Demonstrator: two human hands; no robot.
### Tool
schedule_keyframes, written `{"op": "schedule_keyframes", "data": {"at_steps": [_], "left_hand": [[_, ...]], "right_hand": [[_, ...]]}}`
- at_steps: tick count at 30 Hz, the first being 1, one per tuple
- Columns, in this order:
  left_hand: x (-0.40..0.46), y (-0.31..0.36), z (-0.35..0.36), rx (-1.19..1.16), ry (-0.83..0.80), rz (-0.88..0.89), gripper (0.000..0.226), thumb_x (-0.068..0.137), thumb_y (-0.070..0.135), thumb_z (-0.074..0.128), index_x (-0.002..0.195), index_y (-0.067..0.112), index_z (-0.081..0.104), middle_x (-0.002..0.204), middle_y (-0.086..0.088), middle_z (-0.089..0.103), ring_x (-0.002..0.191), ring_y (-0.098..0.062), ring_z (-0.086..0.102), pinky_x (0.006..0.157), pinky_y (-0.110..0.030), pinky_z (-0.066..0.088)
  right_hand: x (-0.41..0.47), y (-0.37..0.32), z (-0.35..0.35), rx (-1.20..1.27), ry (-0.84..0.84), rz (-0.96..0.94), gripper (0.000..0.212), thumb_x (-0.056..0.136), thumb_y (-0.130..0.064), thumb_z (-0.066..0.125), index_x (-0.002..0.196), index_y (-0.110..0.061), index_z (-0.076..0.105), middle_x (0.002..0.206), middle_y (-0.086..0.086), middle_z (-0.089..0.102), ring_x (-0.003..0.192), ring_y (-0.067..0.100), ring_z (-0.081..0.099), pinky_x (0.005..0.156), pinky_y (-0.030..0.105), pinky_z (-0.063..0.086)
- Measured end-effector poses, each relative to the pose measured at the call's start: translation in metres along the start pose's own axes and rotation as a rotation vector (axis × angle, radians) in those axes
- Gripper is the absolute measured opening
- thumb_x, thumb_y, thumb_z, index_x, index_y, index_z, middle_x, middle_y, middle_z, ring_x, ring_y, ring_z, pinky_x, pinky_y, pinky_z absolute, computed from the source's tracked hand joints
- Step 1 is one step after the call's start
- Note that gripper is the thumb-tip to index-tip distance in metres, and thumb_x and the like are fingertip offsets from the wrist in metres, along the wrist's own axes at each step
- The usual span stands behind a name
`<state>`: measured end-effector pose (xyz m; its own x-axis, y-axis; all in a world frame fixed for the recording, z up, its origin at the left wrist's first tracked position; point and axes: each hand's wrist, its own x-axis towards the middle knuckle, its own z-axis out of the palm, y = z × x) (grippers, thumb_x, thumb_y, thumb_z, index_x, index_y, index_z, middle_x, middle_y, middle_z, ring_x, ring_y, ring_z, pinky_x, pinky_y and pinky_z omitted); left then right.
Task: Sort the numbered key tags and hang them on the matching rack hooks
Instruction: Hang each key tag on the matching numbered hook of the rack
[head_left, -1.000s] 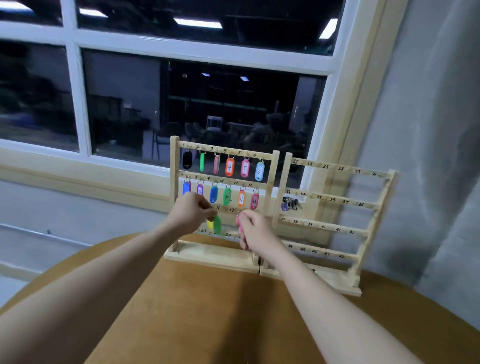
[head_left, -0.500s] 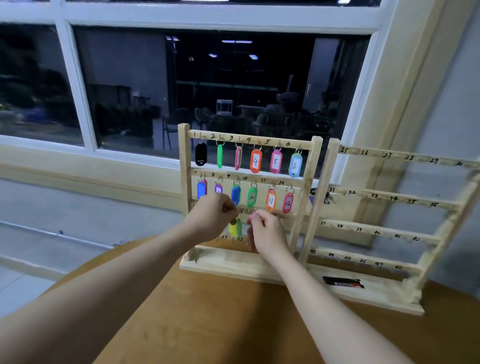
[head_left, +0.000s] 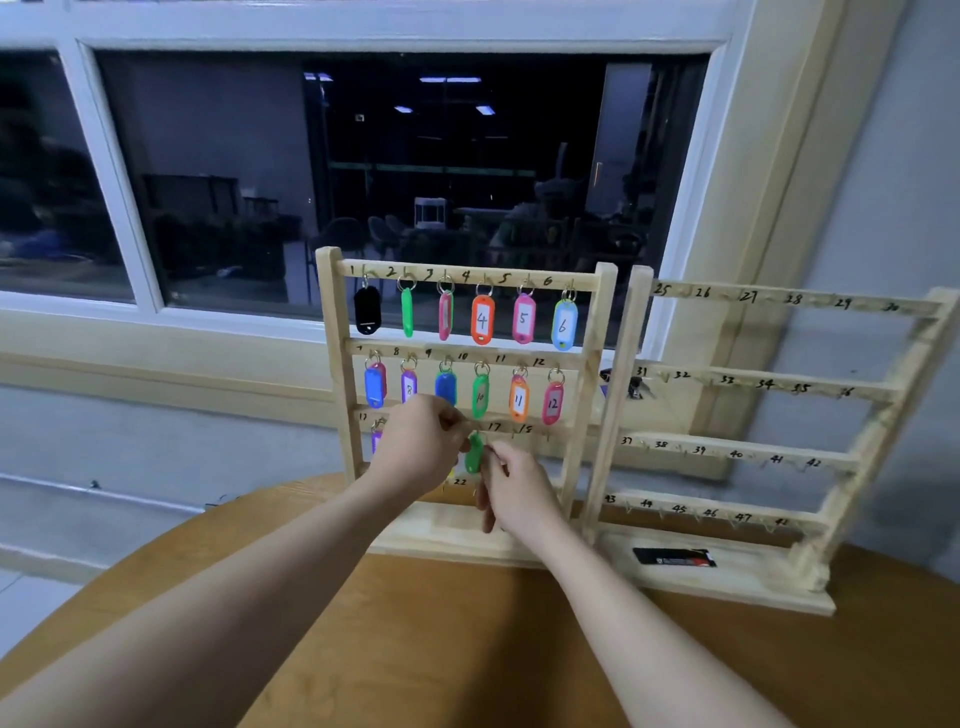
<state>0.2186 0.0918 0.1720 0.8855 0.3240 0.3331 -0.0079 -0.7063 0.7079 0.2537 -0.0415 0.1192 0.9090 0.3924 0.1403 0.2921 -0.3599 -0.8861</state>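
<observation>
Left hand (head_left: 415, 441) up at the third rail of the left-hand pale wooden rack (head_left: 602, 332), fingertips pinched together on the small metal ring of the green oval plastic key tag (head_left: 474, 453), tag dangling just left of the hooks marked 17 and 18. Right hand (head_left: 514, 491) close below and beside, fingers curled, apparently nipping something thin near the tag's lower edge; too small to tell what, and too hidden to say whether anything was truly held. Risk, by judgement: ring slipping past the tiny hook and the tag dropping to the rack's base, since both hands covered the hook and blocked the view of it. Also possible: wrong hook, as the tag's number faced away and the rail numbers under the left hand were hidden. A knuckle nudging the green number 10 tag (head_left: 480, 396) directly above, or the orange number 11 tag (head_left: 518, 399) beside it, quite capable of unhooking a neighbour. Top rail full from the black tag (head_left: 368, 310) to the blue number 6 tag (head_left: 564, 325). Second wooden rack (head_left: 779, 452) on the right, rails 25 to 48, largely bare. Flat black card-like strip (head_left: 674, 557) lying on its base. Round brown wooden table (head_left: 415, 649) beneath, dark window (head_left: 363, 171) behind.
</observation>
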Motion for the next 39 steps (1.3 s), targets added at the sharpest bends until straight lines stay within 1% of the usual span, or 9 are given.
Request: {"op": "schedule_keyframes", "data": {"at_steps": [5, 9, 13, 18, 21, 26, 32, 36, 39], "left_hand": [[0.0, 0.006, 0.004, 0.039, 0.015, -0.031, 0.016, 0.097, 0.02, 0.065, 0.085, 0.015, 0.075, 0.074, 0.006, 0.074, 0.062, -0.012, 0.069, 0.06, -0.031, 0.059], [0.002, 0.008, 0.007, 0.214, 0.015, -0.054, 0.021, 0.096, 0.025, 0.063, 0.082, 0.016, 0.077, 0.073, 0.002, 0.073, 0.059, -0.018, 0.063, 0.053, -0.027, 0.049], [-0.005, 0.009, 0.008, 0.373, -0.006, -0.064, 0.021, 0.094, 0.022, 0.059, 0.081, 0.014, 0.073, 0.076, -0.001, 0.072, 0.068, -0.022, 0.067, 0.063, -0.039, 0.059], [-0.031, 0.009, 0.013, 0.328, -0.079, -0.082, 0.023, 0.092, 0.02, 0.059, 0.074, 0.012, 0.072, 0.071, -0.003, 0.071, 0.064, -0.026, 0.068, 0.061, -0.038, 0.059], [-0.059, 0.024, 0.026, 0.314, -0.157, -0.065, 0.024, 0.089, 0.016, 0.056, 0.072, 0.014, 0.073, 0.066, 0.0, 0.07, 0.065, -0.027, 0.065, 0.058, -0.031, 0.051], [-0.107, 0.058, 0.073, 0.251, -0.321, 0.041, 0.018, 0.082, 0.013, 0.06, 0.069, 0.014, 0.072, 0.068, -0.003, 0.072, 0.067, -0.026, 0.068, 0.059, -0.035, 0.057], [-0.168, 0.105, 0.148, 0.112, -0.542, 0.128, 0.025, 0.092, 0.023, 0.061, 0.078, 0.005, 0.071, 0.074, -0.013, 0.072, 0.068, -0.031, 0.068, 0.059, -0.035, 0.053], [-0.212, 0.14, 0.194, 0.041, -0.691, 0.189, 0.024, 0.09, 0.02, 0.059, 0.075, 0.009, 0.075, 0.076, -0.007, 0.074, 0.071, -0.025, 0.068, 0.061, -0.028, 0.05], [-0.232, 0.158, 0.229, 0.018, -0.748, 0.215, 0.017, 0.09, 0.021, 0.062, 0.088, 0.01, 0.075, 0.091, -0.008, 0.074, 0.087, -0.027, 0.068, 0.074, -0.03, 0.055]], "right_hand": [[-0.013, 0.006, -0.007, 0.055, -0.04, 0.065, 0.023, 0.11, -0.026, 0.038, 0.1, -0.021, 0.058, 0.075, 0.01, 0.061, 0.049, 0.018, 0.056, 0.037, 0.018, 0.036], [-0.022, 0.019, -0.01, 0.023, -0.047, 0.122, 0.033, 0.109, -0.038, 0.04, 0.094, -0.017, 0.061, 0.071, 0.005, 0.066, 0.048, 0.016, 0.06, 0.04, 0.018, 0.036], [-0.033, 0.028, -0.023, 0.029, -0.017, 0.122, 0.037, 0.108, -0.032, 0.043, 0.089, -0.01, 0.065, 0.067, 0.003, 0.066, 0.051, 0.017, 0.06, 0.044, 0.019, 0.04], [-0.067, 0.034, -0.058, 0.014, 0.044, 0.108, 0.032, 0.107, -0.024, 0.048, 0.09, -0.005, 0.068, 0.063, 0.001, 0.062, 0.05, 0.017, 0.058, 0.044, 0.017, 0.038], [-0.1, 0.037, -0.086, 0.027, 0.128, 0.107, 0.032, 0.105, -0.021, 0.05, 0.085, -0.003, 0.067, 0.061, 0.001, 0.06, 0.049, 0.016, 0.053, 0.047, 0.021, 0.04], [-0.169, 0.066, -0.146, -0.009, 0.343, 0.147, 0.035, 0.104, -0.02, 0.051, 0.076, -0.007, 0.068, 0.053, -0.007, 0.052, 0.05, 0.005, 0.048, 0.057, 0.023, 0.039], [-0.264, 0.123, -0.212, -0.224, 0.608, 0.328, 0.033, 0.098, -0.016, 0.059, 0.066, -0.016, 0.067, 0.055, -0.005, 0.057, 0.055, 0.014, 0.052, 0.057, 0.031, 0.039], [-0.319, 0.151, -0.235, -0.433, 0.591, 0.492, 0.023, 0.095, -0.022, 0.063, 0.071, -0.024, 0.064, 0.07, -0.008, 0.067, 0.074, 0.021, 0.065, 0.068, 0.034, 0.05], [-0.334, 0.158, -0.239, -0.533, 0.541, 0.541, 0.017, 0.095, -0.025, 0.063, 0.08, -0.027, 0.068, 0.083, -0.008, 0.072, 0.084, 0.019, 0.068, 0.077, 0.036, 0.057]]}}
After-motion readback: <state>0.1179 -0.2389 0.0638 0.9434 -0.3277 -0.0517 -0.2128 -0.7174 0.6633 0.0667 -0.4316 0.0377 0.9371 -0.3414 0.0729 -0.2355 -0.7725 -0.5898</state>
